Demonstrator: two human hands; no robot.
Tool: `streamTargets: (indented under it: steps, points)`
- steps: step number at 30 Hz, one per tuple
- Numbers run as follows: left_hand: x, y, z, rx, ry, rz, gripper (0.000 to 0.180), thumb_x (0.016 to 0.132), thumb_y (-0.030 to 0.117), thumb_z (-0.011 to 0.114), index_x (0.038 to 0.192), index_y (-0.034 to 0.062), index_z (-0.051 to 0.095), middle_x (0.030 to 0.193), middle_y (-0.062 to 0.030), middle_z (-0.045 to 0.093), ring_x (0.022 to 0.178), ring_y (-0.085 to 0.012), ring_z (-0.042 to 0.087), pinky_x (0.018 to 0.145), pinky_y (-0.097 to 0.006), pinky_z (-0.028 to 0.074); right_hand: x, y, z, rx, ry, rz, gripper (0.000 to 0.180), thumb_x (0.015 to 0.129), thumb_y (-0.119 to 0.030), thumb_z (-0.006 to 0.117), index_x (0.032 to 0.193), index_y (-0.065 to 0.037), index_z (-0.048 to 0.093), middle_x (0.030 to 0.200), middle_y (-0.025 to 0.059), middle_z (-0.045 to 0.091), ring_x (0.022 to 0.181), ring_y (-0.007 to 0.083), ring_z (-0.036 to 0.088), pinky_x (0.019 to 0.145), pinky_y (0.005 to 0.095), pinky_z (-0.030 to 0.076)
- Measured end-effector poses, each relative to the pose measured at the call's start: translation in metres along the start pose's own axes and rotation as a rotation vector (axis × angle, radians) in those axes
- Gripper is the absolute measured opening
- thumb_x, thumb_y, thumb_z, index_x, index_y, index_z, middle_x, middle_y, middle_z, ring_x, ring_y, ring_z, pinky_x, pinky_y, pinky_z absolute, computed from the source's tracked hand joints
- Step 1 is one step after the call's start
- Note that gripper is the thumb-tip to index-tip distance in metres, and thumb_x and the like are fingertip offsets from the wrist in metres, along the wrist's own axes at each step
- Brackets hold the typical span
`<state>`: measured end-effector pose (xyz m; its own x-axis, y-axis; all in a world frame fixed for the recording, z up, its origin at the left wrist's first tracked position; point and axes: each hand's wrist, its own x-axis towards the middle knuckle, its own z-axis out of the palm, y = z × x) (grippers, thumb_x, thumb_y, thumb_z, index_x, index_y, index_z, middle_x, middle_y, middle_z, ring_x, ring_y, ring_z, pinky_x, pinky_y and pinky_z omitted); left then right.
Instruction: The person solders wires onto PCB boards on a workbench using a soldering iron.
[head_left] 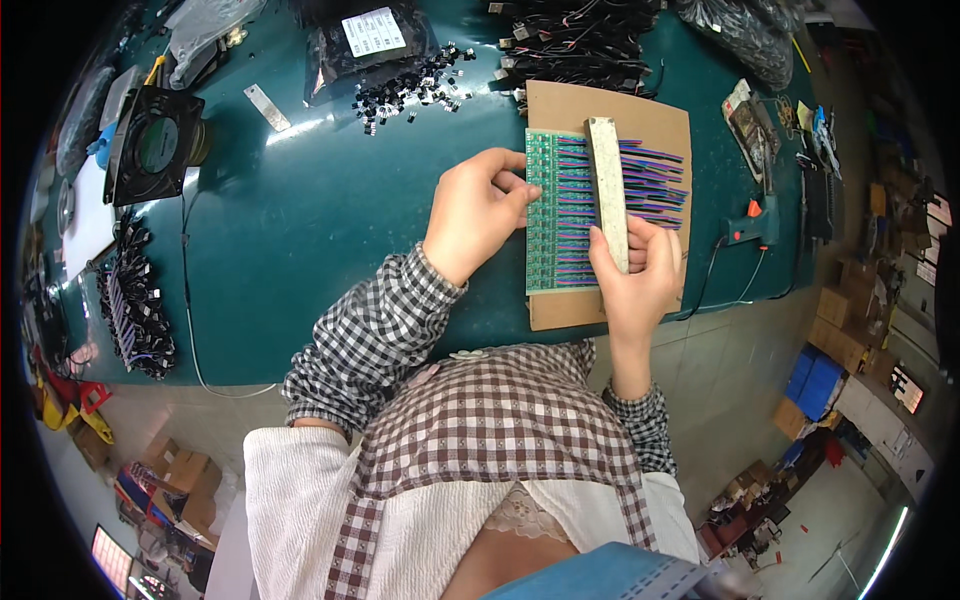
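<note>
Right hand (643,272) around pale bar (607,170)

Right hand (645,275) closed in a grip: thumb (602,250) left of it, curled fingers (656,243) right. Right wrist (631,366) below grip, roughly straight, right forearm (642,425) under that. Left hand (475,213) sat up-left of that grip, back showing, fingers bent, thumb pointing toward it. Left forearm (385,325) slanted in from lower left of grip, elbow out.

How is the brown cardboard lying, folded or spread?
Spread flat: the brown cardboard shows as one sheet reaching out beyond the green circuit boards.
</note>
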<state>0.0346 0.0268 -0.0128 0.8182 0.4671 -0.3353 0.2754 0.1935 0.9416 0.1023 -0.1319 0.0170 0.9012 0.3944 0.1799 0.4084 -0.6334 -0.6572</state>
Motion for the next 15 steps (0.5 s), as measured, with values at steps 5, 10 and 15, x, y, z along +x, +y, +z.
streamTargets:
  steps: [5, 10, 15]
  points:
    - [0.0, 0.002, -0.001, 0.104, -0.012, 0.035, 0.02, 0.076, 0.0, 0.056, 0.093, -0.0079, 0.05, 0.069, -0.0072, 0.057, 0.058, -0.0089, 0.057, 0.05, -0.019, 0.049, 0.005, 0.008, -0.003, -0.054, -0.026, -0.059, 0.026, 0.062, -0.01, 0.071, 0.081, -0.002, 0.055, 0.073, 0.0043, 0.049, 0.056, 0.0112, 0.054, 0.047, 0.0221, 0.046]
    - [-0.003, 0.001, 0.0, 0.177, 0.003, 0.029, 0.016, 0.076, 0.003, 0.057, 0.087, -0.0062, 0.048, 0.065, -0.0063, 0.055, 0.053, -0.0092, 0.057, 0.046, -0.019, 0.047, 0.01, 0.005, -0.008, -0.012, -0.09, -0.07, 0.026, 0.061, -0.009, 0.071, 0.079, -0.001, 0.054, 0.073, 0.0051, 0.048, 0.054, 0.0129, 0.051, 0.046, 0.0225, 0.044]
    - [-0.002, -0.001, 0.0, 0.027, 0.029, 0.014, 0.017, 0.072, 0.003, 0.059, 0.084, -0.0055, 0.05, 0.056, -0.009, 0.057, 0.047, -0.0138, 0.058, 0.043, -0.024, 0.043, 0.01, 0.01, -0.004, -0.036, -0.08, -0.109, 0.026, 0.061, -0.01, 0.071, 0.078, -0.001, 0.054, 0.072, 0.005, 0.048, 0.056, 0.0128, 0.051, 0.046, 0.0233, 0.044]
